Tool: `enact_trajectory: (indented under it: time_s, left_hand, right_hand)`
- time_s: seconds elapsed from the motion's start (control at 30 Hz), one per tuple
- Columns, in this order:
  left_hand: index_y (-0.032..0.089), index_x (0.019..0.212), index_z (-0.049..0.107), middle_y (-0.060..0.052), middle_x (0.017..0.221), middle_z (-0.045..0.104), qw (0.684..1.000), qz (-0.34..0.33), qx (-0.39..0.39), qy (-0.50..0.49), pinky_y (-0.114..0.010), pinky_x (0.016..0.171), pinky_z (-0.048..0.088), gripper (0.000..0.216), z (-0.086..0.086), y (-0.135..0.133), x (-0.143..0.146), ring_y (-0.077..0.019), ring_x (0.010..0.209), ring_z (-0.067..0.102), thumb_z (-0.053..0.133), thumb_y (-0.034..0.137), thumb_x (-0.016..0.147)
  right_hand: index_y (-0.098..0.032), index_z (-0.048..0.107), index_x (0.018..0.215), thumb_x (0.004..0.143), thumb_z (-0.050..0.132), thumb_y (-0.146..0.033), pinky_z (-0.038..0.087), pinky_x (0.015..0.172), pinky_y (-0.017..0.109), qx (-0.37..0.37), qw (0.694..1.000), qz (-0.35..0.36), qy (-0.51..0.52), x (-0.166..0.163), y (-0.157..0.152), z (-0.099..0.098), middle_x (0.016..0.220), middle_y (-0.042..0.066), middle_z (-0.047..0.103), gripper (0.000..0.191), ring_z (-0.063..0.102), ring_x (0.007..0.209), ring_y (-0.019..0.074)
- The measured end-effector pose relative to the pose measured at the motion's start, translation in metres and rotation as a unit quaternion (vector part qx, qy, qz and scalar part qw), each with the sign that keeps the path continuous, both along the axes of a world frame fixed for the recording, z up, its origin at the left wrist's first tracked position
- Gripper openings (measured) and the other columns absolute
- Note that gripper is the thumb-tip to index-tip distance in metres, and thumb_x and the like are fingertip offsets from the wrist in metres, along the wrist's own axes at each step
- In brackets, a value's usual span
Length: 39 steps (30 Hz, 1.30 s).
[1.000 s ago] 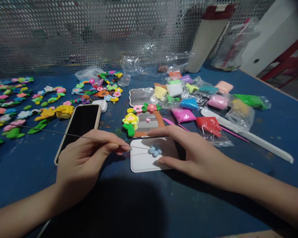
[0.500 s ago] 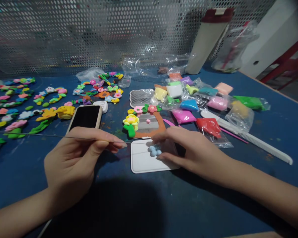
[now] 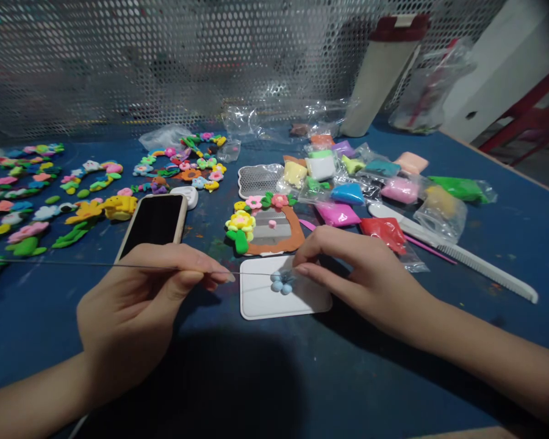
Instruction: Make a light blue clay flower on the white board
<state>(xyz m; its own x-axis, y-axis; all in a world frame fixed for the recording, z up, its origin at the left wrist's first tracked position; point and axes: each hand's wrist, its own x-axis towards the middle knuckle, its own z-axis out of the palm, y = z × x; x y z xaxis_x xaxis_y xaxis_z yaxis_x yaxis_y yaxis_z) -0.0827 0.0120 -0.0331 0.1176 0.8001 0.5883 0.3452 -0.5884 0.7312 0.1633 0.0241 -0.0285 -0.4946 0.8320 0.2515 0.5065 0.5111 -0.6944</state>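
Observation:
My left hand [image 3: 132, 305] pinches a long thin wire [image 3: 86, 264] between thumb and fingers. Its tip reaches over a white rectangular plate [image 3: 258, 303] to a small cluster of pale blue clay balls [image 3: 282, 284], arranged like a flower. My right hand [image 3: 348, 259] is closed at the plate's right side, thumb and index finger together just right of the blue balls; whether anything is between them I cannot make out. Behind the plate lies a brown clay frame [image 3: 296, 228] with yellow and pink flowers, green leaves and a small pink lump inside.
A phone [image 3: 158, 219] lies beyond my left hand, decorated clay wreaths [image 3: 94, 177] further left. Bagged colored clay [image 3: 338, 213], a white comb [image 3: 485, 271] and a pink stick [image 3: 432, 249] lie to the right. At the back stand a bottle [image 3: 379, 79] and a mesh panel [image 3: 165, 61].
My right hand has drawn back slightly to the right, its thumb and index finger now together, uncovering more of the blue balls. My left hand and the wire have moved slightly down.

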Motion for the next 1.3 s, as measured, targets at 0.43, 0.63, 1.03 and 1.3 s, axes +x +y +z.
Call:
enact_trajectory:
  time_s: [0.43, 0.63, 1.03, 1.3]
  left_hand:
    - [0.022, 0.091, 0.069, 0.002, 0.080, 0.073, 0.987, -0.154, 0.019, 0.038, -0.026, 0.063, 0.058, 0.020, 0.005, 0.000, -0.003, -0.0141, 0.073, 0.069, 0.057, 0.008, 0.085]
    - [0.022, 0.097, 0.068, -0.001, 0.079, 0.070, 0.982, -0.186, 0.008, 0.020, -0.027, 0.058, 0.057, 0.023, 0.006, 0.000, -0.004, -0.0147, 0.072, 0.067, 0.054, 0.007, 0.085]
    - [0.020, 0.097, 0.064, 0.000, 0.074, 0.064, 0.978, -0.194, 0.047, 0.063, -0.026, 0.055, 0.051, 0.024, 0.002, 0.004, -0.008, -0.0127, 0.067, 0.061, 0.052, 0.003, 0.085]
    - [0.020, 0.092, 0.065, -0.001, 0.070, 0.065, 0.978, -0.187, 0.048, 0.079, -0.028, 0.052, 0.052, 0.024, 0.003, 0.004, -0.008, -0.0156, 0.063, 0.062, 0.054, 0.002, 0.081]
  right_hand:
    - [-0.016, 0.062, 0.082, 0.087, 0.056, -0.014, 0.043, 0.066, 0.021, -0.017, 1.000, 0.022, -0.005, -0.002, 0.000, -0.002, 0.081, 0.001, 0.065, 0.008, 0.058, 0.073, 0.0103]
    - [-0.015, 0.062, 0.083, 0.088, 0.054, -0.010, 0.043, 0.069, 0.020, 0.054, 0.998, 0.040, -0.016, -0.003, 0.002, -0.006, 0.085, 0.004, 0.062, 0.010, 0.056, 0.079, 0.0116]
    - [-0.012, 0.064, 0.081, 0.086, 0.055, -0.010, 0.044, 0.066, 0.023, 0.097, 0.993, 0.043, -0.044, -0.006, 0.003, -0.009, 0.082, 0.007, 0.061, 0.010, 0.055, 0.076, 0.0143]
    - [-0.016, 0.064, 0.083, 0.087, 0.052, -0.012, 0.045, 0.066, 0.025, 0.108, 0.991, 0.053, -0.053, -0.005, 0.003, -0.010, 0.084, 0.006, 0.062, 0.012, 0.054, 0.079, 0.0161]
